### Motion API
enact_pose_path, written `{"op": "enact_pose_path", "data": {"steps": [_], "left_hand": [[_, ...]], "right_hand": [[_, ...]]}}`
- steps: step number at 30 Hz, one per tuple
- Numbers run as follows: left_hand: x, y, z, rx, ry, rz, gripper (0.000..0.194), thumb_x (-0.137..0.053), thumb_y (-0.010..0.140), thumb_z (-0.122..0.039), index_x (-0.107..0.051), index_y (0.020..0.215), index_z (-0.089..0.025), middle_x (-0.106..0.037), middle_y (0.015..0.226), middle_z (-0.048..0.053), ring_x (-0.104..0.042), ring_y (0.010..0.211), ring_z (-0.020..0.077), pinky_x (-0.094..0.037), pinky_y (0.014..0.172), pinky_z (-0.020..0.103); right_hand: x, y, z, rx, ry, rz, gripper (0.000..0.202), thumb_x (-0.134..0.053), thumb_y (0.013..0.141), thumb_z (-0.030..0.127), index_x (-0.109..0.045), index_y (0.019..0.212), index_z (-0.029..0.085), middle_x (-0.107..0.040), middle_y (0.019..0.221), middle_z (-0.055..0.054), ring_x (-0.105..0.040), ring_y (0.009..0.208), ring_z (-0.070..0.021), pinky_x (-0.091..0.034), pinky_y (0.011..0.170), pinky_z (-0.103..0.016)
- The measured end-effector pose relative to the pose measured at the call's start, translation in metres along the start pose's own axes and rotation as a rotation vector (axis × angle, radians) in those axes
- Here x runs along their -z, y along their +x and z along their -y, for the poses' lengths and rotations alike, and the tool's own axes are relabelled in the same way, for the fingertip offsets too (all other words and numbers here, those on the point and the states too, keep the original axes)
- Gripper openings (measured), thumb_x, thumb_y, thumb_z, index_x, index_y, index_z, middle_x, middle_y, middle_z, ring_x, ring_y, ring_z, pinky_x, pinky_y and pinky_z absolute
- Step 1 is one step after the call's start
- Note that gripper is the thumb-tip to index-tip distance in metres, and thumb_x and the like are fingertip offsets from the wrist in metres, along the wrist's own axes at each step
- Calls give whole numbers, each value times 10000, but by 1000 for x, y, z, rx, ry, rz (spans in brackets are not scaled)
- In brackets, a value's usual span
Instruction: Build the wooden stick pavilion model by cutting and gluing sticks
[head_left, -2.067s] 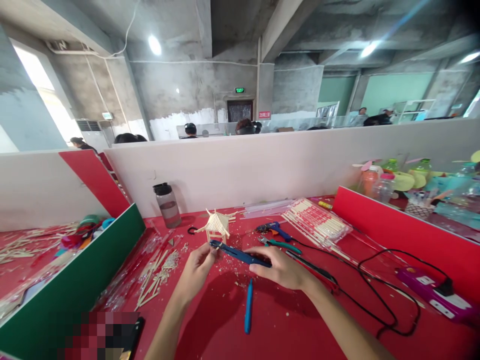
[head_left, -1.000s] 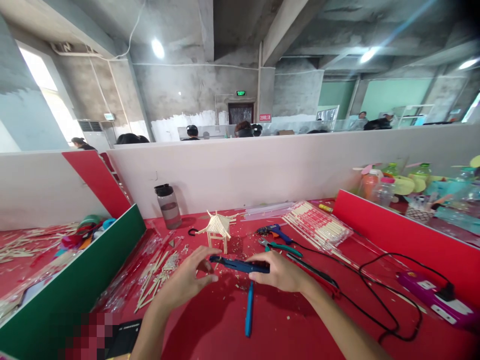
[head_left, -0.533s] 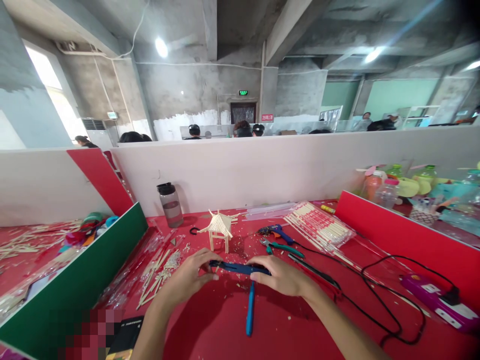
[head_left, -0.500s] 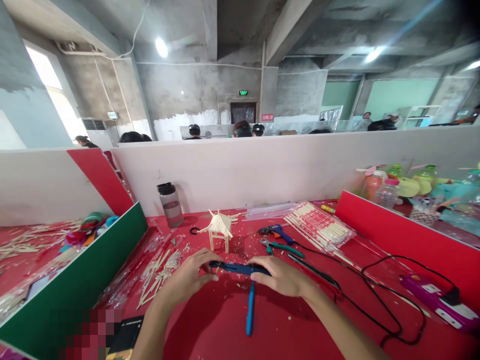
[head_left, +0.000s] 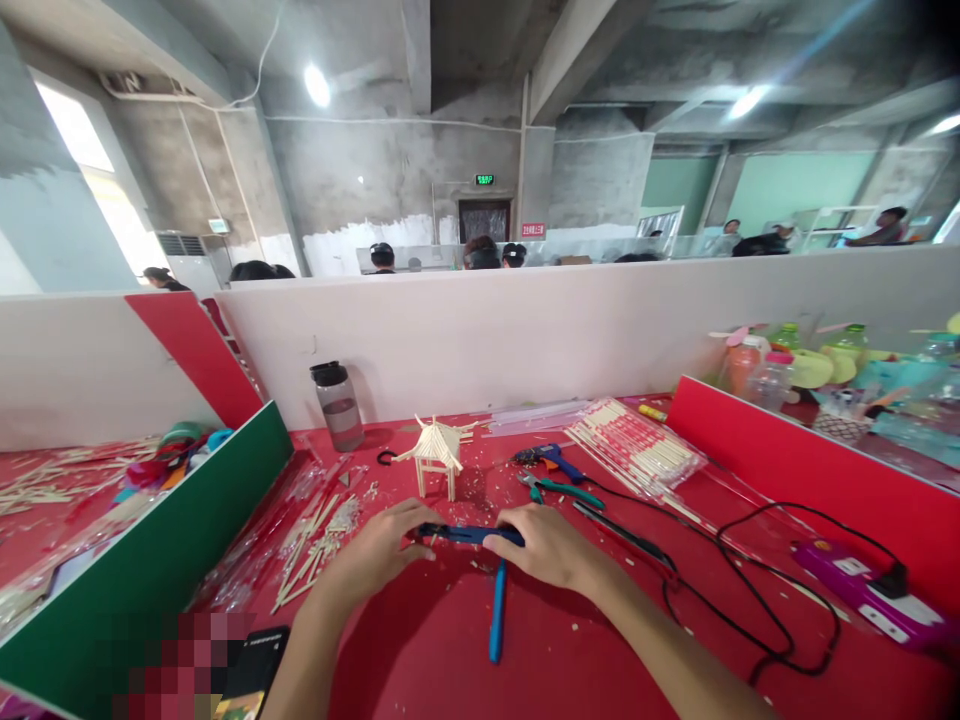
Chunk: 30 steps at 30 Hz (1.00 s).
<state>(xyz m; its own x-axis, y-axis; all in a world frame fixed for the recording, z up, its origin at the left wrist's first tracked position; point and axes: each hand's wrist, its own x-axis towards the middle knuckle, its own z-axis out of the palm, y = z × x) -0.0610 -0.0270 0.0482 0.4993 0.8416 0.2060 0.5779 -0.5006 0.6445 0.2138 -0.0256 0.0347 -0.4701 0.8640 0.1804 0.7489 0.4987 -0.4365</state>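
Both my hands hold a long, dark blue slotted tool level above the red table; its exact kind I cannot make out. My left hand pinches its left end between thumb and fingers. At the other end, my right hand closes over it and partly hides it. Just below, a bright blue rod-like handle points toward me; whether it joins the held tool I cannot tell. Beyond my hands stands a small pavilion model made of pale sticks, upright on its legs.
Green-handled pliers, a blue glue gun and a corded black tool lie right of centre. Behind them is a pack of sticks. A water bottle stands back left. A purple power strip lies right; low dividers flank the table.
My right hand has shifted slightly left, closer to my left hand, over the dark blue tool. Both hands keep hold of it. The view has moved a little.
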Motion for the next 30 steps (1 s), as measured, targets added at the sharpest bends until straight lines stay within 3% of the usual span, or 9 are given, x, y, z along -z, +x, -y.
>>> {"op": "enact_pose_path", "data": {"steps": [9,19,25,30], "left_hand": [[-3,3,4,-6,108,5,292,-637,842,-259,-717,1122,-267,-729,1054,59,-674,962,234,-488,869,299],[-6,6,14,0,45,-68,294,-670,836,-304,-718,1119,-239,-726,1083,67,-664,972,227,-502,895,312],[-9,7,18,-24,73,-46,257,-688,823,-280,-717,1076,-244,-729,1068,39,-667,976,208,-504,898,292],[-10,7,17,-35,89,-26,273,-684,833,-279,-713,1103,-243,-727,1086,49,-667,993,211,-500,904,289]], "right_hand": [[-10,8,-5,23,-152,-58,624,-323,1015,573,-717,752,168,-745,734,-115,-683,701,-221,-311,601,-287],[-10,12,-13,23,-120,-43,533,-342,1026,542,-701,851,191,-749,814,-83,-698,795,-219,-336,645,-274],[-10,7,-13,72,-134,-36,449,-366,1039,513,-670,955,192,-752,922,-73,-695,849,-221,-330,656,-279],[-8,4,-10,89,-176,-39,426,-342,1056,446,-654,908,194,-750,903,-67,-693,822,-211,-311,642,-287]]}}
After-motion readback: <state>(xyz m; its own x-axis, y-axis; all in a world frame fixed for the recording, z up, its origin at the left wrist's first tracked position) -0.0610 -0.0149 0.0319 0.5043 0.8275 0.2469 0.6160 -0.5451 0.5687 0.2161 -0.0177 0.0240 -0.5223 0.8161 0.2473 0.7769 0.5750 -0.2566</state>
